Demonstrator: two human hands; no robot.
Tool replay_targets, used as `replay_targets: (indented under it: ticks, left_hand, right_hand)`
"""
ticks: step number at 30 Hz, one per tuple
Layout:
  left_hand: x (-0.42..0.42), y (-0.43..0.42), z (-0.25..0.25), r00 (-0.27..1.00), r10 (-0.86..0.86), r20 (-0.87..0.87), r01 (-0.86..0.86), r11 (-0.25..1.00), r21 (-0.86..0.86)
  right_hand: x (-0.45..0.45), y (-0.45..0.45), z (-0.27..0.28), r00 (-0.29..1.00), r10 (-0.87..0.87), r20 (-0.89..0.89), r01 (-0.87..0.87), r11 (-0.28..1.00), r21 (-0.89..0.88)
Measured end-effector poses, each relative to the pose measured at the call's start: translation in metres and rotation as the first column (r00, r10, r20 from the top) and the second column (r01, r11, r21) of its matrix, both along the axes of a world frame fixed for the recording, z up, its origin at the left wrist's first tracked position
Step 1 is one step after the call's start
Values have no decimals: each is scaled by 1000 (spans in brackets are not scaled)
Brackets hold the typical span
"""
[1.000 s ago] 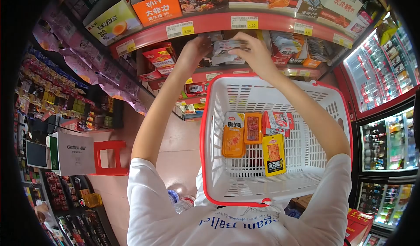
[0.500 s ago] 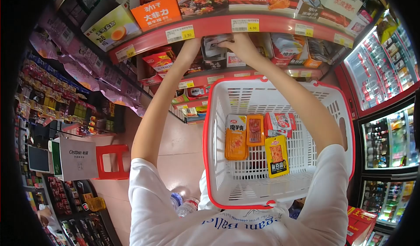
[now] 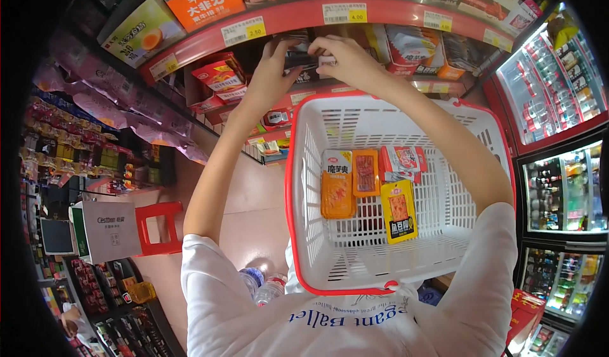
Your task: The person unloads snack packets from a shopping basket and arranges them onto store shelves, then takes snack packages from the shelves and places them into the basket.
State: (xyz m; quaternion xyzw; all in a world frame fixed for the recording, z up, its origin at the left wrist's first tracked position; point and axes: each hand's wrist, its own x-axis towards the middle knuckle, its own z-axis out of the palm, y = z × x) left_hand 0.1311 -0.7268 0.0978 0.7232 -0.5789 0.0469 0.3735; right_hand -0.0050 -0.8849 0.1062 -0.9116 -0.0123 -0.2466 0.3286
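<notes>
My left hand (image 3: 275, 71) is at the shelf under the red price rail, thumb and fingers apart at the left side of a box of dark packets (image 3: 303, 59). My right hand (image 3: 342, 59) is at the box's right side, fingers bent and apart, with nothing visible in it. Below my right forearm is a white basket (image 3: 406, 262) with a red rim. Inside it lie an orange and white packet (image 3: 338, 185), a small orange packet (image 3: 366, 173), red and white packets (image 3: 403, 161) and a yellow packet (image 3: 399, 211).
Red packets (image 3: 219, 76) stand left of my left hand, and boxed silver packets (image 3: 412, 46) right of my right. Lit drink coolers (image 3: 564, 192) line the right side. A red stool (image 3: 158, 228) and a white carton (image 3: 111, 230) are at the left.
The silvery packets handled between my hands a second ago are no longer seen in them. Both hands have spread their fingers, and the shelf and basket appear slightly higher and further left.
</notes>
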Motion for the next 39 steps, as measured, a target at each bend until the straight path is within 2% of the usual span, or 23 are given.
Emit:
replay_targets:
  ticks: [2,4,7,9,11,13,14,15,16,18,19,21,24,25,27,28,30,31,32,33,34,36,39]
  left_hand:
    - [-8,7,-3,999,-25,-22,25,1000,16]
    - [-20,15,1,992,-58,-108,63,997,39]
    - [-31,25,5,994,-42,-104,50,996,79]
    - [-37,33,9,996,-36,-78,42,996,77]
    - [-49,45,22,982,-89,-169,106,990,93]
    - [-77,63,46,965,-125,-228,147,986,82]
    - [-92,71,57,946,-163,-279,189,980,69]
    - [-107,77,66,946,-184,-267,209,976,68]
    - [-121,82,70,945,-207,-255,231,971,68]
    - [-142,87,72,915,-327,-236,353,932,77]
    - [-152,89,71,914,-329,-237,356,931,79]
    - [-168,89,65,878,-367,-308,434,881,189]
    - [-175,86,47,838,-395,-376,481,860,168]
    - [-176,87,44,834,-398,-383,488,856,173]
    - [-177,88,40,857,-348,-380,481,805,348]
    - [-178,89,38,851,-355,-386,492,797,350]
    - [-179,89,35,870,-395,-294,489,765,419]
    - [-180,89,34,866,-400,-299,496,761,419]
    - [-180,89,34,866,-394,-308,499,727,471]
    - [-179,88,33,866,-387,-315,499,692,522]
    - [-179,89,32,866,-388,-316,500,690,523]
    - [-178,90,28,855,-421,-303,519,678,520]
    - [-178,91,24,853,-443,-278,522,691,500]
  right_hand:
    - [-27,15,15,997,-28,-65,26,999,-22]
    - [-50,24,19,989,-63,136,95,965,-245]
    - [-87,37,29,985,-11,174,69,940,-333]
    - [-110,40,26,990,-16,139,71,915,-397]
    - [-135,43,25,995,-21,101,66,884,-463]
    - [-160,51,23,985,-94,-146,43,947,-318]
    - [-167,56,18,984,-95,-151,43,948,-316]
    - [-173,60,7,934,-78,-349,65,997,-50]
    - [-180,64,-6,853,-7,-522,138,967,212]
    - [-196,72,-56,801,160,-576,107,910,401]
    - [-202,81,-76,802,158,-576,110,909,403]
    - [-207,96,-106,732,248,-634,257,762,595]
    - [-210,109,-125,675,327,-661,311,686,658]
    - [-209,110,-113,675,328,-661,318,678,662]
    - [-207,103,-88,530,245,-812,198,895,399]
    - [-208,97,-92,529,244,-813,210,891,403]
    - [-216,84,-107,482,73,-873,-34,997,65]
    - [-226,82,-111,696,-27,-717,-38,997,-75]
    - [-230,78,-116,695,-29,-719,-34,997,-73]
    - [-229,74,-116,690,-82,-720,-46,987,-156]
    - [-227,69,-117,685,-133,-716,-60,970,-237]
    - [-226,64,-121,684,-126,-718,-88,963,-253]
    - [-227,62,-120,712,-189,-677,-105,924,-368]
